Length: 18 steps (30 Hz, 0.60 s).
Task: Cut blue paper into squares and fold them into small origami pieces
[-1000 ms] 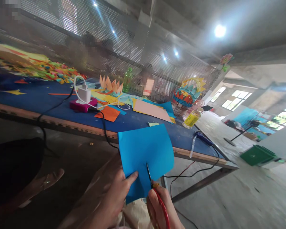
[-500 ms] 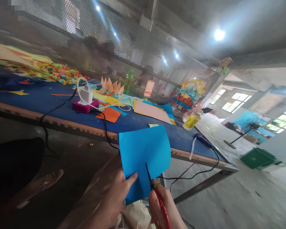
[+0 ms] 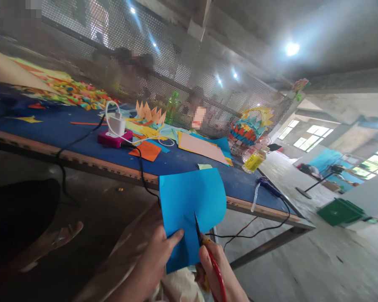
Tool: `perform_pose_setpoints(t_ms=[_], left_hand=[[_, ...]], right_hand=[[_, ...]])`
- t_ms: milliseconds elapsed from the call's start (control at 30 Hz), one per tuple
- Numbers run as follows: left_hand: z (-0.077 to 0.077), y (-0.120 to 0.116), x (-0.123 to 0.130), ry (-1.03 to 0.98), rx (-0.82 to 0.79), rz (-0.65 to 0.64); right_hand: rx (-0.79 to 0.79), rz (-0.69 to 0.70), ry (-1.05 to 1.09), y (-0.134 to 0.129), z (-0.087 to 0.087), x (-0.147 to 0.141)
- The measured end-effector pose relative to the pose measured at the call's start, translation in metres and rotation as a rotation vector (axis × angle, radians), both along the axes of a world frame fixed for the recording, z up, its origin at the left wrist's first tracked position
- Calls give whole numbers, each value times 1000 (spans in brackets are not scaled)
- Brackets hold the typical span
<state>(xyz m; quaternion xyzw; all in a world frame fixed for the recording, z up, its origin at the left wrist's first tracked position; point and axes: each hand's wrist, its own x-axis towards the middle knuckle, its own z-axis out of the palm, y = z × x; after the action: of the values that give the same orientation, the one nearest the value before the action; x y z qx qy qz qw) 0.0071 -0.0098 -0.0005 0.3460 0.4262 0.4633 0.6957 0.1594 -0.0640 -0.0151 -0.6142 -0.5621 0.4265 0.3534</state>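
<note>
A sheet of blue paper [image 3: 192, 197], slightly curled at its right side, is held up in front of the table's near edge. My left hand [image 3: 160, 251] pinches its lower left edge, thumb on top. In my right hand [image 3: 217, 264] is a pair of scissors [image 3: 219, 272] with red and yellow handles. The dark blade lies over the blue paper's lower middle, tip pointing up and away. The other blade is hidden.
On the blue table [image 3: 85, 147] are a magenta power strip [image 3: 113, 138] with a white charger, orange paper [image 3: 146, 151], pink sheets [image 3: 201, 147], a bottle [image 3: 254, 160] and a glue gun [image 3: 268, 186]. Black cables hang over the edge. A person's foot [image 3: 66, 235] shows at left.
The view has shifted slightly, with table items a little further right. The scissors' blades appear slightly lower against the paper. Both hands keep their holds.
</note>
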Motion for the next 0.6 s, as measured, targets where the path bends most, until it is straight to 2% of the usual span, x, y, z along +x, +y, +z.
perform_pose_setpoints(t_ms=[167, 433, 600], left_hand=[[5, 0, -1, 2, 1, -16], [-8, -2, 2, 45, 9, -30], [-10, -4, 2, 74, -36, -16]], right_hand=[[22, 18, -37, 0, 3, 2], [-37, 49, -2, 8, -8, 11], [-29, -6, -4, 7, -15, 11]])
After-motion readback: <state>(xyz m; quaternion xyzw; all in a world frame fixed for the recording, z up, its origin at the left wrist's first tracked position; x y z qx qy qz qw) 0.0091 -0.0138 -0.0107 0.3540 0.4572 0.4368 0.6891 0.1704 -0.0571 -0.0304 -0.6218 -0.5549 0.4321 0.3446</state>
